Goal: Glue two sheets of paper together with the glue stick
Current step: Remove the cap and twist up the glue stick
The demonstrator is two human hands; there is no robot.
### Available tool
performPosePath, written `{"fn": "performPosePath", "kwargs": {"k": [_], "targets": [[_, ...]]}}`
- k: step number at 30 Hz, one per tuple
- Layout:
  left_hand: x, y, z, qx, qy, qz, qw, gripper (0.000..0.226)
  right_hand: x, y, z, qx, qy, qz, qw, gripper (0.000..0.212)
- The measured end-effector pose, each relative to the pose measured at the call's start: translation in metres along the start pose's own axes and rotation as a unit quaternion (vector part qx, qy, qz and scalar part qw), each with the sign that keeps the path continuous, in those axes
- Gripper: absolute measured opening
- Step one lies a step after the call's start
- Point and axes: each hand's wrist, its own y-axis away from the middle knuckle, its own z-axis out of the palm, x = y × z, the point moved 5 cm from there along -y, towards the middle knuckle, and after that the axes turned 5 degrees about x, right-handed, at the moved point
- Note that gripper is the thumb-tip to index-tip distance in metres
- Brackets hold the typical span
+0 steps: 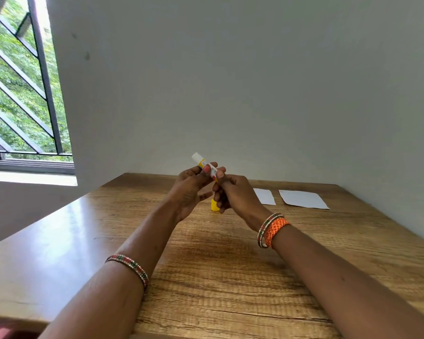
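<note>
Both hands hold an uncapped glue stick [202, 163] above the wooden table [206, 260]. Its white glue tip points up and to the left, and its body is yellow and white. My left hand [190, 192] pinches the stick near its upper part. My right hand [233, 194] grips its lower end. The yellow cap [215, 206] stands on the table just below the hands. Two white sheets of paper lie flat at the right: a smaller sheet [264, 196], partly hidden by my right hand, and a larger sheet [302, 198] beside it.
A plain wall runs along the table's far and right edges. A barred window [22, 94] is at the left, beyond the table's left edge. Bracelets sit on both wrists.
</note>
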Motion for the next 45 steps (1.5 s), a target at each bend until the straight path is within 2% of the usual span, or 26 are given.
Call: {"fn": "performPosePath", "kwargs": {"k": [3,7,12,14,16,18,22,25,28,34,39,45], "targets": [[-0.005,0.001,-0.004,0.055,-0.024,-0.015,0.998,0.015,-0.006,0.000,-0.008,0.108,0.141,-0.107,0.978,0.020],[-0.005,0.002,-0.007,0.084,-0.039,-0.011,0.996,0.013,-0.008,0.002,-0.010,0.127,0.206,-0.160,0.957,0.020],[-0.001,0.002,-0.004,0.059,-0.049,0.008,0.997,0.013,-0.007,0.002,-0.007,0.095,0.203,-0.146,0.964,0.026],[0.000,0.002,-0.003,0.046,-0.054,0.016,0.997,0.016,-0.001,0.000,-0.006,0.048,0.119,-0.072,0.989,0.030],[0.000,0.002,-0.003,0.044,-0.046,0.017,0.998,0.019,0.003,0.001,-0.001,-0.016,0.025,0.000,1.000,0.035],[-0.001,0.003,-0.003,0.053,-0.034,0.015,0.998,0.021,0.003,0.003,0.002,-0.037,0.018,0.007,0.999,0.039],[0.000,0.005,-0.005,0.106,-0.071,0.023,0.992,0.021,-0.004,0.006,0.005,0.028,0.144,-0.091,0.985,0.032],[0.004,0.007,-0.003,0.132,-0.092,0.049,0.986,0.016,-0.008,0.007,0.003,0.067,0.183,-0.129,0.972,0.029],[0.007,0.007,-0.001,0.134,-0.093,0.083,0.983,0.014,-0.010,0.006,0.000,0.081,0.202,-0.143,0.966,0.032],[0.011,0.006,0.001,0.154,-0.125,0.120,0.973,0.016,-0.006,-0.003,-0.003,0.147,0.260,-0.174,0.938,0.018],[0.003,-0.001,-0.006,0.178,-0.152,0.118,0.965,0.016,0.001,-0.004,0.009,0.164,0.364,-0.192,0.896,0.026],[0.007,0.005,0.000,0.155,-0.116,0.132,0.972,0.022,-0.005,0.005,0.003,0.189,0.381,-0.218,0.879,0.027]]}}
